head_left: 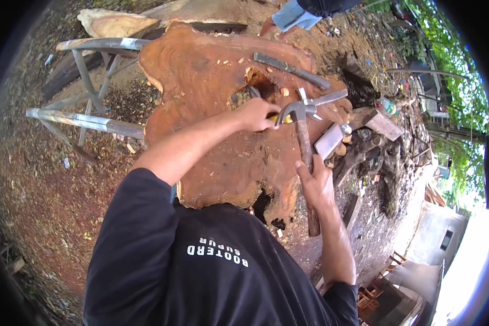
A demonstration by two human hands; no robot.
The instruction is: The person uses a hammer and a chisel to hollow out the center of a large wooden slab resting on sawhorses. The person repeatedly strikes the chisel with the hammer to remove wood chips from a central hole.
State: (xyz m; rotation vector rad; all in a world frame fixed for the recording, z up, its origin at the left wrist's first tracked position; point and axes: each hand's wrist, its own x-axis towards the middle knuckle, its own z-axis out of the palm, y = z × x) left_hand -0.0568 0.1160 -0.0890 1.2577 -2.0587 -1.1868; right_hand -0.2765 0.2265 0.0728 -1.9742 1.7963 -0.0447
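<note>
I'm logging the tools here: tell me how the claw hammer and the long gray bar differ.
The claw hammer is gripped in the right hand, while the long gray bar lies unheld on the wooden slab. The claw hammer has a curved metal head across a brown handle; the long gray bar is straight, with no crosswise head. Both are elongated.
</note>
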